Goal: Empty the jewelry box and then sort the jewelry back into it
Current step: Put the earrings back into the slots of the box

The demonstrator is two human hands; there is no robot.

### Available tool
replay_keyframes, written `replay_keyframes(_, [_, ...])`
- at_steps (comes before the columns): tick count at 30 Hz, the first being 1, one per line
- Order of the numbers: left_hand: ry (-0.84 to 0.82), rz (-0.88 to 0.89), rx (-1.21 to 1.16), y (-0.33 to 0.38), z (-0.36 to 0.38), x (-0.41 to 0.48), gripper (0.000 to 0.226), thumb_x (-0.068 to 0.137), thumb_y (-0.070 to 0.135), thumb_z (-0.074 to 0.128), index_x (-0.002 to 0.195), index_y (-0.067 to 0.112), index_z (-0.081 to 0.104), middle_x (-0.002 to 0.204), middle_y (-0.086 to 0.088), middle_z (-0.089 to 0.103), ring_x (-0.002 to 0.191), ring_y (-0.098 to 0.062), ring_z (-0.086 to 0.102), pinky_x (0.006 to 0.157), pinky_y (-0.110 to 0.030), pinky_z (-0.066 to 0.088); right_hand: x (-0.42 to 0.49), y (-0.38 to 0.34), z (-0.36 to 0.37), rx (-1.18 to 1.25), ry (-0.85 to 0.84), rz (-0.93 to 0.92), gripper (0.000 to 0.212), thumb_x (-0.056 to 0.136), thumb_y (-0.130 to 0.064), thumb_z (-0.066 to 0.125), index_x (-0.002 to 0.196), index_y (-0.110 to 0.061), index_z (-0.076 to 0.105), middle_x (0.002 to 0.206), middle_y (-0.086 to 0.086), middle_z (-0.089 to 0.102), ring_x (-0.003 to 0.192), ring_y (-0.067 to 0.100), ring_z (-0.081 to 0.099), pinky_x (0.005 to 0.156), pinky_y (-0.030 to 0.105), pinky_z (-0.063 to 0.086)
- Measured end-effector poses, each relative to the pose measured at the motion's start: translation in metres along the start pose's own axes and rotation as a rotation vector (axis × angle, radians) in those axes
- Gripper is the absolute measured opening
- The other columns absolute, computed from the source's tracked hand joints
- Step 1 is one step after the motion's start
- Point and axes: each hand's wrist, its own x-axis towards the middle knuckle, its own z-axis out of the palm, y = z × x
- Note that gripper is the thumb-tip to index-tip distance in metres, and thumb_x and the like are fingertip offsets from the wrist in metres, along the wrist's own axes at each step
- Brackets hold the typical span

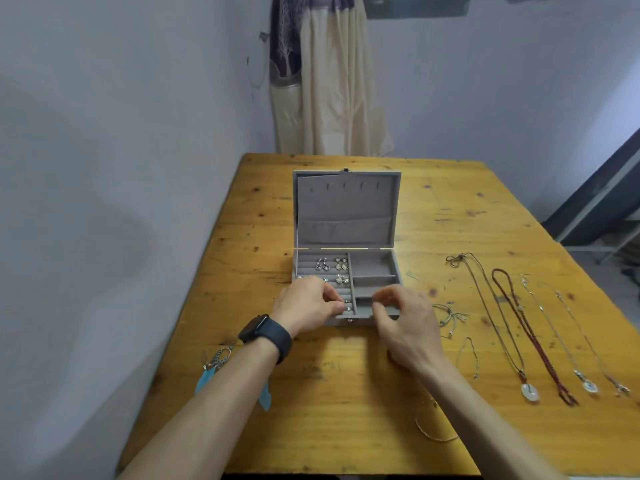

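Feather earrings (215,367) lie at the left edge of the counter (329,417), a knotty, varnished wooden top: metal hoops with blue feathers, partly hidden by the left forearm. A black watch (265,336) with a smooth band sits on that wrist.

The left hand (308,308) has its fingers curled, with the tips at the front padded rows of the jewelry box (346,209). Whether it pinches anything cannot be told.

The box stands at mid-counter. It is rectangular, lined in grey velvet, with the lid upright. Its left half holds ridged rolls carrying several pairs of metal earrings (331,269). Its right half is divided into flat-bottomed compartments (372,265).

The right hand (405,320) is over the front right corner of the box, thumb and forefinger pressed together at the tips. Any item between them is too small to make out.

Thin bracelets (450,315) lie just right of the box. Farther right, necklaces (530,336) are laid out lengthwise and apart: a cord with a pale round pendant, a red braided strand and fine chains.
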Motion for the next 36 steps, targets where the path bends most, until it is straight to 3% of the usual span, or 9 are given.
replay_keyframes(5, [-0.009, -0.008, 0.03, 0.006, 0.0, 0.001, 0.015, 0.087, 0.046, 0.07, 0.088, 0.033, 0.077, 0.092, 0.015, 0.073, 0.092, -0.008, 0.065, 0.087, -0.038, 0.056, -0.012, 0.007, 0.003, -0.072, 0.016, -0.036, 0.008, 0.09, -0.03, 0.064, 0.096, -0.026, 0.069, 0.093, -0.013, 0.067, 0.094, 0.011, 0.051, 0.082, 0.032, 0.042])
replay_keyframes(11, [0.043, 0.013, 0.033, 0.009, 0.003, -0.002, 0.013, 0.085, 0.044, 0.072, 0.086, 0.031, 0.076, 0.088, 0.016, 0.071, 0.087, -0.003, 0.064, 0.081, -0.036, 0.058, -0.014, 0.008, 0.005, -0.084, 0.042, -0.043, 0.01, 0.092, -0.031, 0.063, 0.098, -0.026, 0.069, 0.094, -0.012, 0.067, 0.093, 0.008, 0.046, 0.077, 0.026, 0.032])
replay_keyframes(23, [0.057, -0.096, -0.033, 0.012, 0.003, 0.002, 0.018, 0.073, 0.043, 0.082, 0.071, 0.029, 0.071, 0.077, 0.016, 0.071, 0.081, -0.004, 0.066, 0.078, -0.035, 0.059, -0.019, 0.015, 0.011, -0.136, 0.077, -0.108, 0.015, 0.092, -0.034, 0.058, 0.097, -0.026, 0.071, 0.094, -0.01, 0.067, 0.095, 0.013, 0.049, 0.076, 0.032, 0.037])
replay_keyframes(31, [0.045, -0.109, -0.006, 0.017, 0.001, 0.001, 0.019, 0.075, 0.041, 0.082, 0.072, 0.029, 0.068, 0.08, 0.016, 0.07, 0.082, -0.005, 0.065, 0.073, -0.029, 0.055, -0.018, 0.017, 0.007, -0.099, 0.038, -0.128, 0.018, 0.093, -0.035, 0.06, 0.101, -0.025, 0.073, 0.097, -0.009, 0.067, 0.097, 0.014, 0.049, 0.078, 0.031, 0.037])
replay_keyframes(36, [0.002, -0.101, -0.014, 0.019, -0.003, -0.001, 0.016, 0.076, 0.04, 0.08, 0.076, 0.028, 0.07, 0.086, 0.014, 0.071, 0.087, -0.007, 0.065, 0.079, -0.031, 0.055, -0.018, 0.016, -0.01, -0.043, -0.113, -0.137, 0.023, 0.097, -0.039, 0.056, 0.112, -0.029, 0.07, 0.11, -0.012, 0.064, 0.108, 0.008, 0.046, 0.091, 0.026, 0.036])
